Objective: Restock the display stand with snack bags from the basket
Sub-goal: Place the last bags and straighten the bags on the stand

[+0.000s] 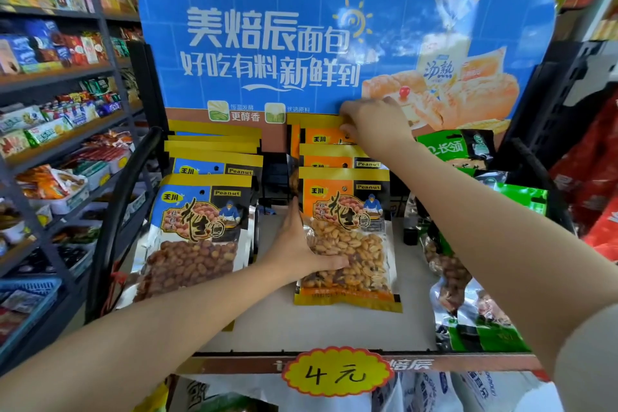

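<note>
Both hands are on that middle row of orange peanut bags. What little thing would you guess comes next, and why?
Probably the right hand lets go of the rearmost orange bag it pinches at the top, since that bag already stands in line. The left hand holds the front orange bag, which leans forward, so it may get pushed upright after.

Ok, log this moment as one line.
left hand: holds front orange peanut bag | right hand: fingers on rear orange bag top | blue peanut bags: left row

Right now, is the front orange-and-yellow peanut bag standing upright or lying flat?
Neither fully: the front orange-and-yellow peanut bag leans back on the bags behind, bottom edge on the shelf, left hand gripping its side.
</note>
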`<state>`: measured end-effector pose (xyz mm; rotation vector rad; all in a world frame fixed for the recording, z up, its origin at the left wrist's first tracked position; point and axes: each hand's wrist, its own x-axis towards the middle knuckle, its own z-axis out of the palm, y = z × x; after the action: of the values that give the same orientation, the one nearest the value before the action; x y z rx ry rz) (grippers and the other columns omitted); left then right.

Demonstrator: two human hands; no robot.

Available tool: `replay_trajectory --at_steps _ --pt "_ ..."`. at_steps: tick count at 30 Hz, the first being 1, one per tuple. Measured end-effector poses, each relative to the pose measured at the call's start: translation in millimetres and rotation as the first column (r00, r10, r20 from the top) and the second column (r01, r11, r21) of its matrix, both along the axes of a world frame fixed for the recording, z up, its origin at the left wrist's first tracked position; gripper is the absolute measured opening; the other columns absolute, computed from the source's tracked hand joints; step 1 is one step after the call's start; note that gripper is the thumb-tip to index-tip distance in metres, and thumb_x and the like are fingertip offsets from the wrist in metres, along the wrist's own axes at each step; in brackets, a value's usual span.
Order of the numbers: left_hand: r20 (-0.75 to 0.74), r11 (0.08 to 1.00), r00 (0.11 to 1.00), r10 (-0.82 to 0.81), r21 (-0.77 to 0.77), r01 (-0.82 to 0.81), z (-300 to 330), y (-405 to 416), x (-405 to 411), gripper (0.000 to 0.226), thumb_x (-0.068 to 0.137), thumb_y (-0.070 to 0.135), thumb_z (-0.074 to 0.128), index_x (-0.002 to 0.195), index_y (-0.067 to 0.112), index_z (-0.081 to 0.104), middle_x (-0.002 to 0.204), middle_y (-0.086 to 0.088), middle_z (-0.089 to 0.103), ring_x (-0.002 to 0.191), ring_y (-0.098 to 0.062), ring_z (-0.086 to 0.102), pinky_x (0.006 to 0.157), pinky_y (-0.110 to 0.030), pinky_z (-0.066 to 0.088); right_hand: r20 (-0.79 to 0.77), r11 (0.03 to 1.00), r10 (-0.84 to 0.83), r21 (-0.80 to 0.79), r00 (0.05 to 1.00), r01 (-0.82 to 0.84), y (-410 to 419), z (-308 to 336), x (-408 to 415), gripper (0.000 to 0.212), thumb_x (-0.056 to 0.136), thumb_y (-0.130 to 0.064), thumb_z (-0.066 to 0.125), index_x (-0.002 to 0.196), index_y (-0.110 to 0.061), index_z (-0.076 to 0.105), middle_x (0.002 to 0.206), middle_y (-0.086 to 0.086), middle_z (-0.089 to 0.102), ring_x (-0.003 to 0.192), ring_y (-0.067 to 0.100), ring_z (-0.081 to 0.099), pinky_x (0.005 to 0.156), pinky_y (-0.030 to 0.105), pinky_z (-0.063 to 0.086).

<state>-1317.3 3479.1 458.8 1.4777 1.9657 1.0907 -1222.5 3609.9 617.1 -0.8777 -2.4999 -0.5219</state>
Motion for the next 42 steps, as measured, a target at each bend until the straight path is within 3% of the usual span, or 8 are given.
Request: replay_trajectory --at_steps 5,16,19,23,30,37,39,42 --pt "-0.018 0.999 1.000 -0.020 0.028 0.020 0.8 -1.3 -0.1 0.132 0.049 0.052 0.083 0.144 0.026 -0.004 0.155 0.002 0.007 0.142 -0.020 0.010 0.117 -0.045 0.016 -0.008 0.955 0.159 -0.251 0.987 -0.156 -5.7 2.5 -16.8 0.028 0.093 -0.011 0.047 0.121 -0.008 0.052 0.111 0.019 0.062 0.099 0.036 0.058 0.073 0.036 0.044" --pt "0.045 0.998 0.998 0.035 -0.044 -0.033 2.1 -7.5 -3.2 0.150 0.034 0.067 0.073 0.141 0.023 -0.022 0.157 0.003 -0.011 0.143 -0.017 -0.002 0.118 -0.046 0.010 -0.204 0.905 0.105 -0.385 0.973 -0.179 -1.8 12.6 -18.3 0.017 0.091 -0.025 0.057 0.090 -0.009 0.051 0.089 0.011 0.057 0.078 0.024 0.050 0.066 0.029 0.034" --pt "0.037 0.998 0.999 0.021 -0.059 -0.019 3.5 -5.4 -4.2 0.149 0.038 0.064 0.078 0.142 0.023 -0.021 0.157 0.002 -0.005 0.144 -0.019 0.002 0.117 -0.046 0.013 -0.159 0.939 0.060 -0.326 0.985 -0.110 -8.3 5.0 -23.7 0.025 0.091 -0.032 0.054 0.092 -0.008 0.047 0.092 0.016 0.060 0.084 0.030 0.056 0.067 0.032 0.036" --pt "0.087 0.996 0.995 -0.042 -0.072 0.049 5.6 -2.5 -2.3 0.141 0.053 0.049 0.082 0.141 0.022 -0.024 0.154 0.001 0.015 0.140 -0.020 0.021 0.113 -0.035 0.021 -0.017 0.999 -0.025 0.026 1.000 0.025 -12.2 -10.5 -30.4 0.039 0.091 -0.039 0.051 0.111 -0.005 0.050 0.113 0.014 0.063 0.110 0.033 0.054 0.093 0.039 0.037" --pt "0.150 0.996 0.986 -0.067 -0.043 0.074 8.3 -8.9 -7.2 0.137 0.057 0.048 0.080 0.139 0.027 -0.027 0.157 0.002 0.004 0.141 -0.020 0.016 0.113 -0.036 0.020 -0.117 0.996 -0.079 0.019 0.990 0.082 -13.2 -9.6 -9.7 0.042 0.091 -0.034 0.052 0.123 -0.007 0.046 0.127 0.014 0.053 0.122 0.033 0.043 0.100 0.042 0.032" --pt "-0.442 0.940 0.895 -0.056 0.279 0.197 33.9 -24.4 23.4 0.100 0.079 0.048 0.062 0.146 0.017 -0.005 0.155 0.004 -0.013 0.141 -0.009 -0.010 0.111 -0.027 -0.001 -0.341 0.999 -0.048 -0.022 0.939 0.043 -39.8 -18.4 82.1 0.031 0.091 -0.026 0.051 0.112 -0.005 0.057 0.113 0.016 0.060 0.105 0.037 0.053 0.085 0.044 0.042" --pt "-0.472 0.909 0.866 -0.165 0.267 0.319 40.3 -22.1 46.4 0.087 0.084 0.046 0.057 0.146 0.018 0.004 0.156 0.007 -0.007 0.141 -0.007 -0.006 0.109 -0.024 0.000 -0.400 0.992 -0.120 -0.071 0.908 0.100 -43.3 -23.3 120.1 0.030 0.091 -0.023 0.047 0.110 -0.002 0.058 0.110 0.019 0.060 0.103 0.039 0.054 0.085 0.045 0.042" --pt "-0.262 0.915 0.885 -0.384 0.020 0.403 40.6 -16.0 90.1 0.098 0.075 0.058 0.058 0.146 0.020 0.003 0.156 0.006 0.001 0.143 -0.013 0.006 0.113 -0.030 0.010 -0.400 0.952 -0.216 -0.291 0.891 0.100 -42.8 -25.0 179.1 0.043 0.091 -0.033 0.047 0.120 -0.002 0.054 0.121 0.018 0.057 0.115 0.035 0.050 0.093 0.037 0.038"
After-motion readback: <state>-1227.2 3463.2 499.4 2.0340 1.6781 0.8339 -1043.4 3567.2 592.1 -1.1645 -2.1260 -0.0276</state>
